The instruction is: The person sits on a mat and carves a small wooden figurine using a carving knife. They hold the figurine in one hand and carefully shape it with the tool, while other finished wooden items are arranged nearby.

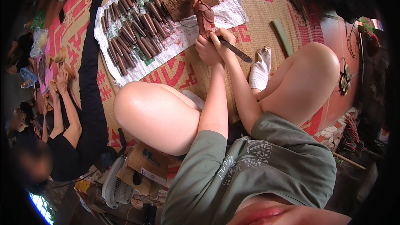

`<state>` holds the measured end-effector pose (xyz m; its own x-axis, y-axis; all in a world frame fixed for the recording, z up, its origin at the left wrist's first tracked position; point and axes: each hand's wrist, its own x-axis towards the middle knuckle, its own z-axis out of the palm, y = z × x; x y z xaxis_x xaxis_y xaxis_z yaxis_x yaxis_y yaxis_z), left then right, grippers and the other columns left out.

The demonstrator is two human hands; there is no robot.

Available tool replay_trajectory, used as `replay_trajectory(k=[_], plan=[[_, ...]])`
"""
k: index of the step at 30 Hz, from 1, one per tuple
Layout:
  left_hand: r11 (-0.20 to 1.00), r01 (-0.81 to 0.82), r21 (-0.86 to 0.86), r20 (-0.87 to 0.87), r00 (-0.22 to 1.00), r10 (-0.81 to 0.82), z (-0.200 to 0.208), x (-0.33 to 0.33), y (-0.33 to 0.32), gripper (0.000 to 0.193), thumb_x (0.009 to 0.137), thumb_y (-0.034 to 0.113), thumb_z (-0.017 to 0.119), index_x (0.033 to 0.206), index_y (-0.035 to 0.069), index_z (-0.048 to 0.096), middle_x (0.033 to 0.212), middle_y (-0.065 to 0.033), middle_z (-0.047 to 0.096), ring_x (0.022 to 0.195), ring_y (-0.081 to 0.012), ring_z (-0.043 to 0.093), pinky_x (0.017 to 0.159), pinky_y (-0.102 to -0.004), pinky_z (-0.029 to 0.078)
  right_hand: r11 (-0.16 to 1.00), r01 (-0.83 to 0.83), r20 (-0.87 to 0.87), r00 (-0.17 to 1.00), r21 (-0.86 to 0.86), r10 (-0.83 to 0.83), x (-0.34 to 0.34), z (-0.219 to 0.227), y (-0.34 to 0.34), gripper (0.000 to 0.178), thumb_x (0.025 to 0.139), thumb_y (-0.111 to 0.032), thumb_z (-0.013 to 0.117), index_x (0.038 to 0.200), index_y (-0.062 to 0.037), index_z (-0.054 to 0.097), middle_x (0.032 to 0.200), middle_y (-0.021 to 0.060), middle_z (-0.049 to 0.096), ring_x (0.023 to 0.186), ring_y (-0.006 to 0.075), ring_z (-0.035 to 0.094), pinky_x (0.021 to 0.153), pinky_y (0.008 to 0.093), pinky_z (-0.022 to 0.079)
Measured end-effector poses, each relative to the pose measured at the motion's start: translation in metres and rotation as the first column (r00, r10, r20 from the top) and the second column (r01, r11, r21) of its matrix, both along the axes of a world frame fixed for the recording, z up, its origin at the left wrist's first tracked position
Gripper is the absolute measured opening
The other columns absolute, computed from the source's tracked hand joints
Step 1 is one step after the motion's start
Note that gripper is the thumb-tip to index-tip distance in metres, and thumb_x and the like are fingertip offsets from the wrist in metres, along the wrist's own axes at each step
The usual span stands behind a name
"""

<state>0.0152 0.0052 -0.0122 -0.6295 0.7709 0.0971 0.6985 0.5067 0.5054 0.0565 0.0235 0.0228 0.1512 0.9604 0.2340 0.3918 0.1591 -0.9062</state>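
Over red-patterned straw mat (259, 12); clutching red-brown carved figurine (204, 16) (left hand (206, 51)), dark flat tool (240, 54) (right hand (224, 41)); could slip if loosely held.

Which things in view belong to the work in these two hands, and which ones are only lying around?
Likely part of the work:
figurine, held
blade, held
block beside the figurine
tools in rows on the white sheet

Apparently just lying about:
fan
cardboard box
green strip
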Motion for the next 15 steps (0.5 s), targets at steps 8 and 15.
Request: replay_trajectory(k=[8,15], plan=[[1.000,-0.015,0.016,-0.006,1.000,0.015,-0.003,-0.005,0.003,0.033,0.084,0.024,0.057,0.107,0.002,0.047,0.103,-0.0134,0.053,0.089,-0.0310,0.058,0.067,-0.0390,0.053,1.000,-0.027,-0.053,0.998,0.009,0.027,0.002,-0.007,0.002,0.018,0.073,-0.005,0.066,0.063,0.0010,0.052,0.060,0.0084,0.056,0.054,0.0148,0.051,0.052,0.0284,0.041],[0.995,-0.087,0.053,-0.076,0.993,0.091,0.003,0.001,0.003,0.032,0.079,0.023,0.054,0.106,0.008,0.049,0.101,-0.0082,0.054,0.086,-0.0248,0.057,0.063,-0.0344,0.051,0.995,-0.095,-0.224,0.970,-0.009,0.091,0.006,-0.020,0.008,0.021,0.082,-0.003,0.064,0.063,-0.0004,0.054,0.060,0.0027,0.057,0.056,0.0070,0.048,0.054,0.0230,0.039]])
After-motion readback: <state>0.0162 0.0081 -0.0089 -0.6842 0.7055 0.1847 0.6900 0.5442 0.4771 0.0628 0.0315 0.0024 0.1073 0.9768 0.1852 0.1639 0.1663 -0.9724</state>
